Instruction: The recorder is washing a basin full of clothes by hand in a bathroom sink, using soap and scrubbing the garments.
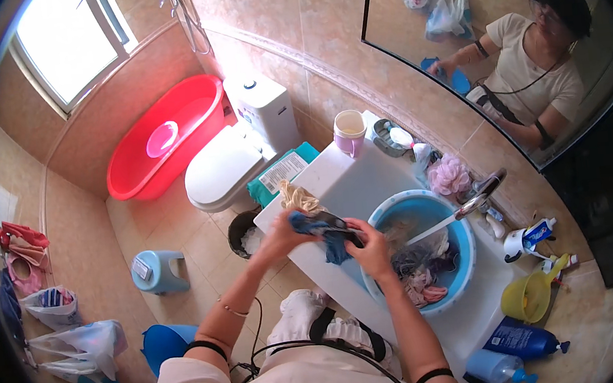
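Note:
My left hand (280, 237) and my right hand (372, 248) are closed on the two ends of a small blue and black piece of cloth (328, 228), held above the left part of the white sink counter. A bunched beige cloth (298, 197) lies at the counter's left end, just beyond my left hand. To the right of my right hand, a blue basin (470, 261) stands in the sink. It holds cloudy water and several wet pieces of clothing (421, 273), dark and pink. Above it reaches a metal faucet (480, 195) with a white stream of water running into the basin.
A pink and white mug (350, 134) and a pink bath puff (449, 174) stand along the back. At right are a yellow dipper (527, 297), a dark blue bottle (520, 338) and a light blue pump bottle (497, 367). Left are a toilet (219, 169), a bin (243, 234) and a blue stool (161, 272).

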The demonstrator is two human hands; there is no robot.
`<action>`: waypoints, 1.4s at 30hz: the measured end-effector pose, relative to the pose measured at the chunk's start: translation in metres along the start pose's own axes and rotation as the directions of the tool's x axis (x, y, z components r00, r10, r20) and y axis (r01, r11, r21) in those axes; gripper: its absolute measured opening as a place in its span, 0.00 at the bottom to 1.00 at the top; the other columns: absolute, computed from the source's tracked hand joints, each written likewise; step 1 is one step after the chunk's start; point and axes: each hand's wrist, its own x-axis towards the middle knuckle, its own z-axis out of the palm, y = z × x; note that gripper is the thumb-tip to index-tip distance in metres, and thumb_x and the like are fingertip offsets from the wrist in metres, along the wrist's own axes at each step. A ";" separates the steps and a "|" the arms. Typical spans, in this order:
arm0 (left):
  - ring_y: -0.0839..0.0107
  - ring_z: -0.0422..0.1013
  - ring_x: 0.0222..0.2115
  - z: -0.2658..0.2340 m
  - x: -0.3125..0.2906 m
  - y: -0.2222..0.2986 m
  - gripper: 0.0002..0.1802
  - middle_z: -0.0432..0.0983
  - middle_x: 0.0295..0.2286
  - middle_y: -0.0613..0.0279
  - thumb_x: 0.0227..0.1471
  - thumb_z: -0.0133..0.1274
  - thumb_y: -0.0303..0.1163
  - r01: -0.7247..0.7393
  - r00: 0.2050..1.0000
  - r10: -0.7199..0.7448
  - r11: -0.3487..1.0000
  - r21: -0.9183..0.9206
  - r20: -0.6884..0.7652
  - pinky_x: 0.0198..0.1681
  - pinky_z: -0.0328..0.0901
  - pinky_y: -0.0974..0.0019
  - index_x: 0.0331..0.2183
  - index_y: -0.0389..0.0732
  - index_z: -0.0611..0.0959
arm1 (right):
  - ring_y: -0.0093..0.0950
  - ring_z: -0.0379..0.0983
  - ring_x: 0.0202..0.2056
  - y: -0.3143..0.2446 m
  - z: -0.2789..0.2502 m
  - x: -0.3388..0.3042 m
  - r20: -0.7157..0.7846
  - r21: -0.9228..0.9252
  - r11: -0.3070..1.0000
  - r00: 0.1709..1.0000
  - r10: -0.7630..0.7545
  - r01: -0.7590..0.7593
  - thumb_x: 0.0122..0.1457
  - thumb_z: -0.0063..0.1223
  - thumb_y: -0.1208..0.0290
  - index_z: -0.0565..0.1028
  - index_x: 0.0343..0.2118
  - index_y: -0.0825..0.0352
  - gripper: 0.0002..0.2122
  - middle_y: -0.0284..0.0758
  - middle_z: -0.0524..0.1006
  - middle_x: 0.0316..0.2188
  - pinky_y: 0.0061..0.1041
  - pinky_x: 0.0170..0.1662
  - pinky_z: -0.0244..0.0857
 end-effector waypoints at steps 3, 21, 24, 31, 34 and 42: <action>0.70 0.71 0.32 -0.032 0.006 -0.022 0.32 0.75 0.30 0.61 0.23 0.72 0.35 -0.074 0.933 0.164 0.958 0.277 -0.320 0.37 0.65 0.67 0.34 0.41 0.75 | 0.34 0.74 0.38 0.006 0.037 0.027 -0.010 -0.233 0.954 0.981 -0.194 0.186 0.44 0.53 0.81 0.73 0.41 0.69 0.17 0.40 0.76 0.34 0.27 0.41 0.67; 0.48 0.59 0.52 0.044 -0.004 -0.010 0.28 0.64 0.48 0.44 0.37 0.63 0.30 -0.219 0.937 0.300 0.902 0.372 -0.176 0.54 0.55 0.56 0.44 0.40 0.74 | 0.43 0.70 0.41 0.099 -0.169 -0.023 -0.622 -0.753 0.470 0.732 -0.277 -0.462 0.44 0.53 0.74 0.72 0.40 0.67 0.16 0.47 0.74 0.37 0.41 0.46 0.62; 0.51 0.65 0.46 0.103 0.000 0.020 0.24 0.67 0.46 0.48 0.40 0.61 0.28 -0.307 0.949 0.301 0.951 0.049 0.096 0.48 0.63 0.58 0.43 0.38 0.75 | 0.41 0.72 0.40 0.118 -0.171 -0.022 -0.312 -0.825 0.451 0.940 0.140 -0.341 0.42 0.58 0.67 0.71 0.41 0.67 0.21 0.47 0.75 0.36 0.39 0.44 0.64; 0.42 0.50 0.56 0.202 0.011 -0.019 0.33 0.54 0.54 0.39 0.44 0.58 0.43 -0.556 0.730 0.357 0.807 0.202 0.583 0.54 0.53 0.46 0.50 0.39 0.69 | 0.29 0.73 0.37 0.064 -0.254 -0.021 -0.612 -0.771 0.590 0.534 -0.583 -0.239 0.50 0.45 0.78 0.73 0.42 0.70 0.14 0.42 0.75 0.37 0.28 0.40 0.66; 0.31 0.37 0.57 0.242 0.021 0.006 0.49 0.43 0.56 0.33 0.38 0.59 0.55 -0.414 0.798 0.019 0.744 0.525 0.602 0.55 0.43 0.34 0.57 0.45 0.59 | 0.31 0.71 0.40 0.048 -0.313 -0.015 -0.862 -0.507 0.835 0.111 -0.495 -0.213 0.50 0.46 0.77 0.69 0.48 0.71 0.19 0.44 0.72 0.42 0.28 0.44 0.65; 0.35 0.23 0.58 0.266 0.047 -0.019 0.63 0.36 0.59 0.42 0.22 0.61 0.63 -0.380 0.759 -0.240 0.590 0.712 0.605 0.54 0.27 0.28 0.60 0.57 0.52 | 0.33 0.66 0.50 0.032 -0.236 -0.010 -0.827 -0.134 0.966 0.513 -0.232 0.222 0.50 0.47 0.79 0.59 0.56 0.68 0.27 0.43 0.67 0.49 0.27 0.52 0.59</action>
